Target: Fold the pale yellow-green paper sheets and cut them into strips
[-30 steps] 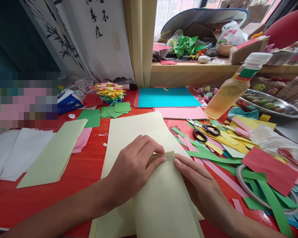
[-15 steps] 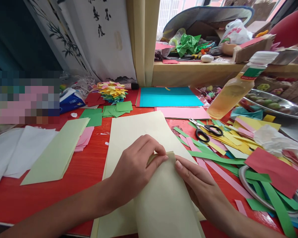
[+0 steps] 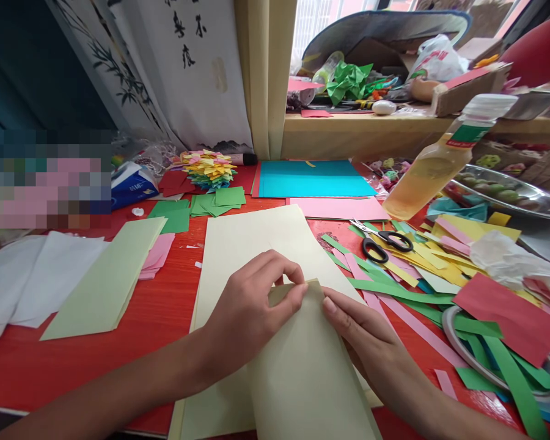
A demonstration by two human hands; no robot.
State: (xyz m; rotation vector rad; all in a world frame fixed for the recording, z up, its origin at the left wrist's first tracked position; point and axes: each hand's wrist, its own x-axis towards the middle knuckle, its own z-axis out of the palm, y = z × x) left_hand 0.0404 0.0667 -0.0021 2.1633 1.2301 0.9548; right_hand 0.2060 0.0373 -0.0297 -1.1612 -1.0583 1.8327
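Note:
A pale yellow-green sheet (image 3: 309,366), bent over on itself, stands up from a stack of cream paper (image 3: 252,235) on the red table. My left hand (image 3: 261,305) pinches the sheet's top edge between thumb and fingertips. On the sheet's right side, my right hand (image 3: 366,333) grips its edge, thumb in front and the other fingers partly hidden behind. The fingertips of both hands are close together near the top corner.
Scissors (image 3: 374,249) lie open right of the stack, among coloured strips (image 3: 412,293) and a tape roll (image 3: 449,324). A bottle (image 3: 426,177) stands behind. Folded green paper (image 3: 114,275) lies left; blue sheets (image 3: 316,179) lie at the back.
My left fingertips and the top edge of the sheet have shifted very slightly left. Both hands keep their hold.

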